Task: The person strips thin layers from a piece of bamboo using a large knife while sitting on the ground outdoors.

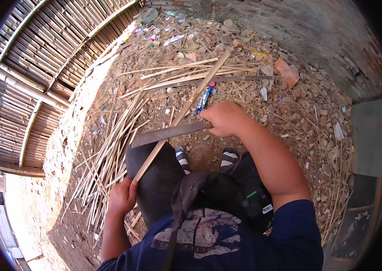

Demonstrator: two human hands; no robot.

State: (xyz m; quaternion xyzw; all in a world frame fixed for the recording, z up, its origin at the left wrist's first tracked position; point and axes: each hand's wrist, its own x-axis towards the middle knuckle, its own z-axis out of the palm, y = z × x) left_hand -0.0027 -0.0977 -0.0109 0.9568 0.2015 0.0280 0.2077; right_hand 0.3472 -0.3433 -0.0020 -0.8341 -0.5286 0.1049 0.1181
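Observation:
My left hand [122, 196] is closed around the near end of a long flat bamboo strip [188, 107], which slants up and away to the right across my left knee. In my right hand [227, 118] is the handle of a machete [168, 134]. Its broad grey blade points left and lies across the strip just above my knee; whether it cuts into the bamboo I cannot tell. To the left of my leg lies a heap of thin split bamboo sticks [105, 167]. Beyond my hands, longer bamboo strips [177, 81] lie crosswise on the ground.
Rubble, straw and litter cover the ground, with a broken brick [286, 73] at the right and a blue wrapper [204, 99] beyond my right hand. A bamboo-slat wall [28, 81] stands at the left, a brick wall [308, 36] at the back right. My sandalled feet [229, 158] are below.

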